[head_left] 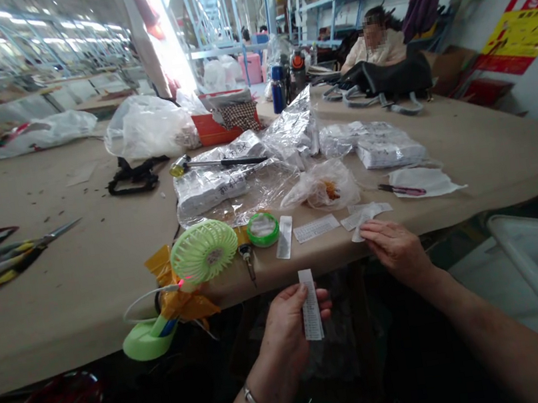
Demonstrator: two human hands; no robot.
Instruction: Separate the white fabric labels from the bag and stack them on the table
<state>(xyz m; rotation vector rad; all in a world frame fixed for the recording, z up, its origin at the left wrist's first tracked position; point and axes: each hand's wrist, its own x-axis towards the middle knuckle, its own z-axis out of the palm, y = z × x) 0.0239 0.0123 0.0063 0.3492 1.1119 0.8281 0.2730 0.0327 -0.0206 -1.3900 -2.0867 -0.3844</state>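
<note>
My left hand (288,326) is below the table's front edge, its fingers closed on a narrow white printed label strip (309,304) held upright. My right hand (396,250) rests at the table edge with its fingers lying on a small white label piece (361,228). More white label strips (317,227) lie flat on the table just ahead, beside a green tape roll (263,228). A bracelet sits on my left wrist.
A green mini fan (203,250) taped with yellow tape stands at the table edge. Plastic bags of labels (226,187), scissors (28,247), a red-handled tool (401,190), an orange box (217,127) and bottles lie on the brown table (84,283). A person sits at the far right.
</note>
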